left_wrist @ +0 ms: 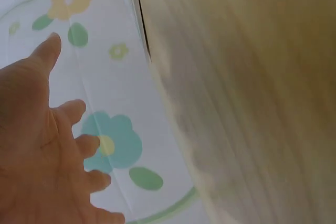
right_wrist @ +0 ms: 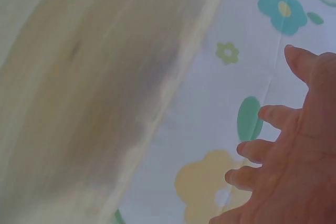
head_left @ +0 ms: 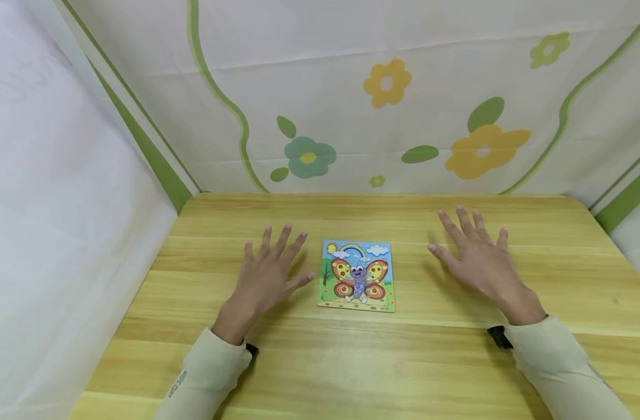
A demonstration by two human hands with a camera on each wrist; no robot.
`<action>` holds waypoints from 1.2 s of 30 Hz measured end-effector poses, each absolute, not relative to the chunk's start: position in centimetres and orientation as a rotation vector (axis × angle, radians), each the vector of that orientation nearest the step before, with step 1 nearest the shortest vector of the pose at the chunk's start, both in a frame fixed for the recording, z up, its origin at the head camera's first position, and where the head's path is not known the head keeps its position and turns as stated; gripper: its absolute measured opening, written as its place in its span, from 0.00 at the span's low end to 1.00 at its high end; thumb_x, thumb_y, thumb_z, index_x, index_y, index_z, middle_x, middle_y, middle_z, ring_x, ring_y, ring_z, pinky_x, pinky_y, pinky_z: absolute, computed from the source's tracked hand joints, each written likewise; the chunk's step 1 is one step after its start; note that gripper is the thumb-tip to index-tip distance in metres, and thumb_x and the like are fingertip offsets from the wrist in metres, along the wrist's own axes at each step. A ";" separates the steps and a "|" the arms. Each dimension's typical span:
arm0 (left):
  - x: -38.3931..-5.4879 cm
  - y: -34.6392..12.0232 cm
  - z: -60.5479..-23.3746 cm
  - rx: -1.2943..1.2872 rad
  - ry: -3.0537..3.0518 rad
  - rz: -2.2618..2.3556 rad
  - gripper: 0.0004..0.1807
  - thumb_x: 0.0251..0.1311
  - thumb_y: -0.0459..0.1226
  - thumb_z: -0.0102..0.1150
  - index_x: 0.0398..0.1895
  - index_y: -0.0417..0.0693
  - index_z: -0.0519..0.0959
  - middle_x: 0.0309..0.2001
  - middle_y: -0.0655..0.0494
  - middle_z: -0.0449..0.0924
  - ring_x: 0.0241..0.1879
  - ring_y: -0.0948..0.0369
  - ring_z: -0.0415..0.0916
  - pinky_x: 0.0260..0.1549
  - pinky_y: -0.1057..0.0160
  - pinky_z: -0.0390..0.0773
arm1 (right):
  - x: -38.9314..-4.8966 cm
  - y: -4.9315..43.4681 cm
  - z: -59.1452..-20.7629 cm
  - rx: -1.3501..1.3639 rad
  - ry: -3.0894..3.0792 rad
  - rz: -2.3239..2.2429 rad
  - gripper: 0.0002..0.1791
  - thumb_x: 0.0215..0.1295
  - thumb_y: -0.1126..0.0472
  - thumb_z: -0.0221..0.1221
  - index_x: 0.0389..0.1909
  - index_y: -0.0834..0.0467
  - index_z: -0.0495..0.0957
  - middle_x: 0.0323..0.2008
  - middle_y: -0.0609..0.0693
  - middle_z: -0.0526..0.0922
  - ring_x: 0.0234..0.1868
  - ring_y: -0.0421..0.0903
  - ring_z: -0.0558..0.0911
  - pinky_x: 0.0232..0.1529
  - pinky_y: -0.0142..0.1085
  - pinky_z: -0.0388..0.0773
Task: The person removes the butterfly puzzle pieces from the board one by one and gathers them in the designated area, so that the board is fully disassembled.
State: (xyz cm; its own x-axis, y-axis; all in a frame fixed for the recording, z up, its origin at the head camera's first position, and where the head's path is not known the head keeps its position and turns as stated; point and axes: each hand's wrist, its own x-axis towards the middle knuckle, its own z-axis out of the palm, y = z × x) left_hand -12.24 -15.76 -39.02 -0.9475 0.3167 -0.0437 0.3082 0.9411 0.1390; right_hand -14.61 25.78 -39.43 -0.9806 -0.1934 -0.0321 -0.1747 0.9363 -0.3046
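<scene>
The small lettering on your left sleeve is hard to make out; the wrist views cut off part of each hand; a white cloth printed with flowers and leaves hangs behind the wood-grained surface; the butterfly picture board lies flat between your hands, near the thumb of your left hand and farther from your right hand; all your fingers are spread and released.
</scene>
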 end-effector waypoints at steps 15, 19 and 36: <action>-10.1 -13.1 -39.7 0.861 2.798 0.128 0.48 0.69 0.73 0.44 0.86 0.65 0.51 0.87 0.55 0.41 0.85 0.42 0.37 0.77 0.27 0.43 | -15.5 18.7 -38.3 -0.547 2.950 -0.541 0.43 0.79 0.36 0.50 0.86 0.46 0.48 0.85 0.61 0.43 0.84 0.70 0.44 0.73 0.79 0.35; -9.9 -12.6 -39.4 0.906 2.751 0.098 0.48 0.68 0.73 0.44 0.86 0.68 0.51 0.87 0.55 0.42 0.85 0.43 0.37 0.77 0.28 0.43 | -15.9 17.0 -38.2 -0.603 2.925 -0.559 0.43 0.78 0.36 0.52 0.86 0.47 0.50 0.85 0.61 0.45 0.84 0.69 0.46 0.74 0.77 0.36; -10.2 -12.0 -40.0 1.058 2.619 0.126 0.46 0.72 0.70 0.44 0.86 0.66 0.48 0.87 0.58 0.41 0.86 0.46 0.38 0.78 0.31 0.45 | -17.3 13.2 -39.2 -0.747 2.801 -0.687 0.41 0.75 0.44 0.62 0.81 0.56 0.61 0.82 0.62 0.58 0.81 0.65 0.61 0.73 0.67 0.64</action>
